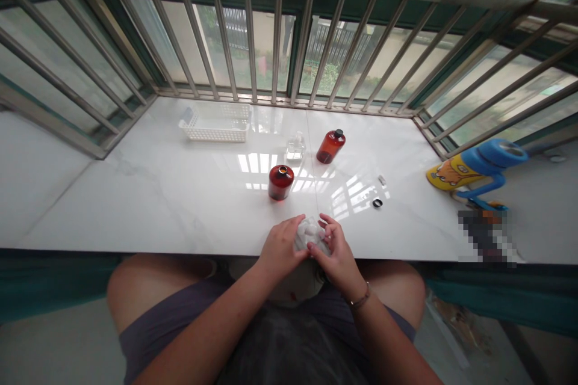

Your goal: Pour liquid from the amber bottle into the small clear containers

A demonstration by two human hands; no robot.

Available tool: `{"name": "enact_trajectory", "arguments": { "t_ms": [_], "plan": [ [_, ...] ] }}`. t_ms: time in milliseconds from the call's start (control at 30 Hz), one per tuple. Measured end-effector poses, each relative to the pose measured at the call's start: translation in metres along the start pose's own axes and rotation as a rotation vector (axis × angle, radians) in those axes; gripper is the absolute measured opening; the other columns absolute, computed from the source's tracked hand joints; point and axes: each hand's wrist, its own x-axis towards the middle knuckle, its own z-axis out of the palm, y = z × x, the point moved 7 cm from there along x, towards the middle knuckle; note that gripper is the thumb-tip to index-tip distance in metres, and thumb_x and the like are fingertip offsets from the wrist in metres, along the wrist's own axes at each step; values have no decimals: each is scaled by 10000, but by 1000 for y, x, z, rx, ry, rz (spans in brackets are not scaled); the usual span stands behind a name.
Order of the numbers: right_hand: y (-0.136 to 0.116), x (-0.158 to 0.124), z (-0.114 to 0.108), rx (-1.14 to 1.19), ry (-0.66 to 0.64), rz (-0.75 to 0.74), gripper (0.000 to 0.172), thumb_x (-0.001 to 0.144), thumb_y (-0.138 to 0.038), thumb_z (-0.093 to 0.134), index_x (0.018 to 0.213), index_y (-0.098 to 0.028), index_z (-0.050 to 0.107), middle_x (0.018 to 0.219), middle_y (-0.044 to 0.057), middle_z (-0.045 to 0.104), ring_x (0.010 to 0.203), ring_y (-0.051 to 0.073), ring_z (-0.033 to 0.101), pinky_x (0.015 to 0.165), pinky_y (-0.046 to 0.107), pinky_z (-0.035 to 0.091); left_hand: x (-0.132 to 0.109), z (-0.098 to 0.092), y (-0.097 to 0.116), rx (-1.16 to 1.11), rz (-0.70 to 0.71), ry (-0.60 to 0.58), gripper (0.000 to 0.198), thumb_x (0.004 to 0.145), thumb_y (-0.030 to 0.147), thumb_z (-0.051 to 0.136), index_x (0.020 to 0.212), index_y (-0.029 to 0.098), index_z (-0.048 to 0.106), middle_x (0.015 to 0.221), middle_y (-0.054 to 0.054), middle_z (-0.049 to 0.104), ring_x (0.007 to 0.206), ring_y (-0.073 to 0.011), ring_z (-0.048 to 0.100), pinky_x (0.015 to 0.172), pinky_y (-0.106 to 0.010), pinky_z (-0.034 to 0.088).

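Note:
Close to the table's front edge, my left hand (283, 245) curls round the left side of a clear, whitish, lumpy thing (310, 233) whose kind I cannot make out. On its right side is my right hand (335, 246), with the thumb pressed on it and the fingers bent. Both palms hide part of it. Just beyond the hands stands an uncapped amber bottle (280, 183). Farther back are a clear glass bottle (295, 149) and a second amber bottle (331, 146) with a black cap. A black ring (377, 203) lies to the right of my hands.
A white perforated basket (217, 132) sits at the back left of the marble-look table (171, 192). Near the ring lies a small pale piece (382, 180). At the right stands a yellow and blue flask (474, 163), beside a blurred-out patch. Metal bars (275, 48) enclose the back and sides.

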Motion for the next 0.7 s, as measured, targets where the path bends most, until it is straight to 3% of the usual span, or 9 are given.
{"name": "enact_trajectory", "arguments": {
  "t_ms": [67, 167, 233, 333, 500, 600, 700],
  "plan": [
    [2, 0, -2, 8, 38, -3, 476, 915, -407, 787, 1309, -324, 532, 1621, 116, 419, 1472, 314, 514, 1159, 559, 522, 0, 0, 0, -1, 0, 2, 706, 830, 241, 812, 1479, 228, 536, 1454, -126, 683, 1307, -325, 669, 1128, -527, 540],
    [-3, -1, 4, -91, -43, -30, 585, 962, -421, 730, 1499, -345, 509, 1669, 122, 350, 1529, 327, 437, 1204, 568, 477, 0, -1, 1, -2, 0, 1, 698, 835, 235, 804, 1480, 230, 538, 1448, -124, 687, 1307, -320, 671, 1123, -523, 544],
    [-8, -1, 6, -147, -70, -54, 535, 1009, -428, 660, 1524, -346, 543, 1686, 115, 329, 1535, 328, 425, 1232, 561, 447, 0, -2, 2, -4, -2, 2, 687, 839, 240, 804, 1474, 229, 543, 1442, -121, 692, 1301, -317, 675, 1119, -521, 547],
    [-16, 3, 3, -198, -10, -91, 400, 1040, -435, 606, 1421, -319, 642, 1604, 124, 432, 1467, 314, 501, 1221, 549, 455, 1, -2, 3, -5, 0, 9, 674, 840, 257, 810, 1463, 230, 554, 1434, -117, 699, 1287, -317, 684, 1112, -521, 552],
    [-29, 17, 3, -279, 70, -144, 259, 960, -448, 734, 1139, -265, 690, 1330, 130, 613, 1317, 316, 602, 1149, 545, 504, 2, -3, 3, -2, 17, 1, 701, 801, 227, 830, 1452, 222, 570, 1424, -125, 707, 1270, -329, 700, 1081, -528, 572],
    [-36, 23, 5, -284, 66, -155, 428, 937, -398, 764, 1321, -282, 615, 1361, 118, 664, 1325, 314, 621, 1167, 551, 493, 4, -5, 3, -3, 34, -4, 695, 798, 230, 834, 1443, 219, 575, 1406, -128, 717, 1260, -331, 706, 1074, -524, 576],
    [-37, 24, 7, -234, -25, -137, 619, 940, -349, 769, 1493, -314, 494, 1374, 85, 723, 1323, 289, 661, 1192, 540, 483, 6, -7, 1, -17, 41, -15, 635, 806, 266, 841, 1394, 232, 603, 1349, -112, 744, 1223, -323, 723, 1055, -501, 586]
  ]
}}
